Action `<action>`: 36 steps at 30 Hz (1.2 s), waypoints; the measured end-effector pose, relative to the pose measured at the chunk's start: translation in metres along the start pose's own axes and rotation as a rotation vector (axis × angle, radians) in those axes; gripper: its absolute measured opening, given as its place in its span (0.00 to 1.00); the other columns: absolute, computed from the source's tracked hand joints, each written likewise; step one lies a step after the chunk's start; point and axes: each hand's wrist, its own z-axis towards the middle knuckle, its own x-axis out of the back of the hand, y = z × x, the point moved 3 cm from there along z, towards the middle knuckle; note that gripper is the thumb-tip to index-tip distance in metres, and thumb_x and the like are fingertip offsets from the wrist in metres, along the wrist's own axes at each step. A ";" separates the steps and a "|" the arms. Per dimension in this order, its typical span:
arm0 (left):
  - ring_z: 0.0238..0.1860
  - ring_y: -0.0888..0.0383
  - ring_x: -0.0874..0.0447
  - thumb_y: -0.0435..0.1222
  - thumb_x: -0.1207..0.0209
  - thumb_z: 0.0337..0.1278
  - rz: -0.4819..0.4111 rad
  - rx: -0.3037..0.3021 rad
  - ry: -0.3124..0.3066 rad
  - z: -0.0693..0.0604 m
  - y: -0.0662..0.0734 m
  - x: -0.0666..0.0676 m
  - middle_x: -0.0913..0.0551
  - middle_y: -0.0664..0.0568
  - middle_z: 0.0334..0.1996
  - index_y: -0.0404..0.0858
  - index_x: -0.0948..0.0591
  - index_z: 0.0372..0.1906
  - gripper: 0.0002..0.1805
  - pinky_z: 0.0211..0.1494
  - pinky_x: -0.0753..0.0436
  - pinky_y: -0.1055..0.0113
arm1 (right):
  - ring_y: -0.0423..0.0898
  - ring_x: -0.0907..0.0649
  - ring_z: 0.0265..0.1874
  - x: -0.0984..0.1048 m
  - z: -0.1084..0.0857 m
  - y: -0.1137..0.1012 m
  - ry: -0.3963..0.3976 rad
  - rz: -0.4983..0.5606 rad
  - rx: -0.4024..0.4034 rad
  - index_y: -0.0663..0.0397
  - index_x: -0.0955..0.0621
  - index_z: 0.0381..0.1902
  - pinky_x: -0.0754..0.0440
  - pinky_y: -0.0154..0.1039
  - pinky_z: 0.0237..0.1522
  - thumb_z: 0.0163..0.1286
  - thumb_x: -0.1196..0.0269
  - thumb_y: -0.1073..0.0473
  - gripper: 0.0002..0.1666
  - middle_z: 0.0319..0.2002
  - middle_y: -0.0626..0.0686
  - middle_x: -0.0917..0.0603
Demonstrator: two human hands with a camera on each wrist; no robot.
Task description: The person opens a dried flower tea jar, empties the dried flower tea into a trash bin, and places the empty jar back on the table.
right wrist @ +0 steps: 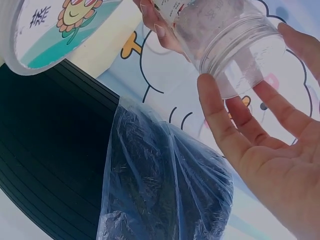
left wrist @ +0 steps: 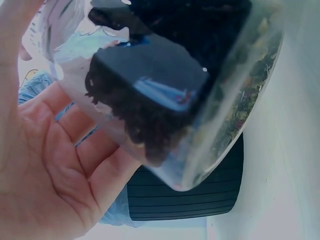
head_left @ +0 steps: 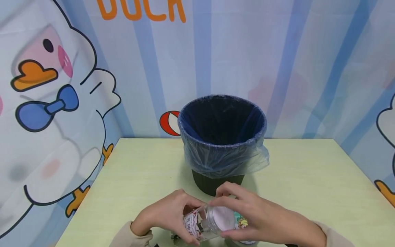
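A clear jar (head_left: 206, 219) with a printed label is tilted over the table, its mouth end toward the right. My left hand (head_left: 171, 212) grips the jar's body, with the thumb along the near side. Dark dried pieces (left wrist: 150, 135) and small bits fill its lower part in the left wrist view. My right hand (head_left: 256, 214) holds the clear round lid (head_left: 223, 218) at the jar's mouth, thumb and fingers spread around its edge. Beneath the right hand is a round container (head_left: 241, 222) with a cartoon flower on top, partly hidden.
A dark bin (head_left: 210, 183) lined with a blue translucent bag (head_left: 216, 161) stands just beyond my hands. The pale yellow table (head_left: 139, 171) runs back to a cartoon-printed backdrop (head_left: 234, 51), which also stands at the left and right.
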 end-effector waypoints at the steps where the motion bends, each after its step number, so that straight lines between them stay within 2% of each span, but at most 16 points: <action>1: 0.31 0.72 0.18 0.42 0.21 0.42 -0.001 0.002 0.000 0.000 0.000 0.000 0.13 0.60 0.38 0.48 0.17 0.57 0.31 0.35 0.15 0.69 | 0.40 0.28 0.53 0.000 0.000 0.000 -0.006 0.019 -0.011 0.42 0.26 0.65 0.21 0.32 0.48 0.68 0.32 0.51 0.29 0.57 0.45 0.31; 5: 0.30 0.73 0.20 0.43 0.21 0.41 -0.002 0.027 -0.004 -0.001 0.000 0.001 0.13 0.63 0.38 0.50 0.17 0.56 0.30 0.34 0.16 0.70 | 0.42 0.30 0.57 0.001 0.000 -0.002 -0.035 0.066 -0.012 0.40 0.28 0.66 0.20 0.35 0.49 0.68 0.32 0.52 0.30 0.60 0.45 0.31; 8: 0.29 0.73 0.21 0.43 0.22 0.42 0.014 0.020 -0.006 0.000 0.000 0.002 0.13 0.64 0.37 0.50 0.17 0.56 0.30 0.33 0.16 0.71 | 0.44 0.31 0.60 0.001 0.000 -0.002 -0.054 0.079 -0.005 0.39 0.29 0.68 0.20 0.37 0.50 0.69 0.33 0.52 0.31 0.64 0.47 0.34; 13: 0.28 0.73 0.22 0.43 0.22 0.43 0.026 0.007 0.000 -0.001 0.001 0.003 0.13 0.63 0.36 0.49 0.17 0.57 0.31 0.32 0.17 0.71 | 0.45 0.33 0.64 -0.002 0.000 -0.005 -0.037 0.071 -0.082 0.36 0.30 0.69 0.20 0.40 0.52 0.68 0.33 0.47 0.34 0.69 0.46 0.40; 20: 0.28 0.73 0.21 0.44 0.22 0.42 0.014 0.035 0.004 -0.003 0.001 0.003 0.15 0.61 0.34 0.49 0.16 0.53 0.28 0.33 0.16 0.71 | 0.39 0.31 0.56 -0.005 0.002 -0.004 -0.061 0.042 -0.250 0.29 0.34 0.70 0.21 0.34 0.49 0.72 0.40 0.40 0.31 0.62 0.38 0.36; 24: 0.31 0.72 0.19 0.43 0.21 0.42 0.024 0.029 0.008 -0.003 0.003 0.005 0.13 0.62 0.37 0.49 0.17 0.55 0.29 0.36 0.15 0.70 | 0.37 0.30 0.51 -0.004 0.003 -0.002 -0.079 0.044 -0.310 0.26 0.34 0.69 0.21 0.31 0.45 0.70 0.41 0.36 0.32 0.58 0.36 0.33; 26: 0.31 0.72 0.19 0.43 0.21 0.41 0.039 0.023 0.014 -0.003 0.004 0.006 0.13 0.62 0.37 0.49 0.17 0.55 0.30 0.36 0.15 0.70 | 0.36 0.29 0.50 -0.005 0.003 -0.002 -0.080 0.058 -0.323 0.28 0.33 0.68 0.20 0.30 0.44 0.70 0.40 0.36 0.32 0.56 0.35 0.32; 30: 0.32 0.72 0.19 0.43 0.21 0.41 0.049 0.028 0.015 -0.004 0.004 0.006 0.13 0.63 0.38 0.49 0.17 0.55 0.30 0.36 0.16 0.70 | 0.36 0.28 0.49 -0.005 0.004 -0.002 -0.074 0.094 -0.265 0.33 0.29 0.67 0.20 0.31 0.44 0.70 0.37 0.40 0.30 0.54 0.36 0.31; 36: 0.33 0.71 0.17 0.43 0.21 0.41 0.028 0.047 0.020 -0.006 0.004 0.007 0.13 0.64 0.40 0.50 0.17 0.57 0.31 0.37 0.15 0.70 | 0.41 0.31 0.58 -0.004 0.003 -0.003 -0.089 0.096 -0.083 0.36 0.31 0.69 0.22 0.36 0.54 0.69 0.35 0.47 0.32 0.62 0.42 0.32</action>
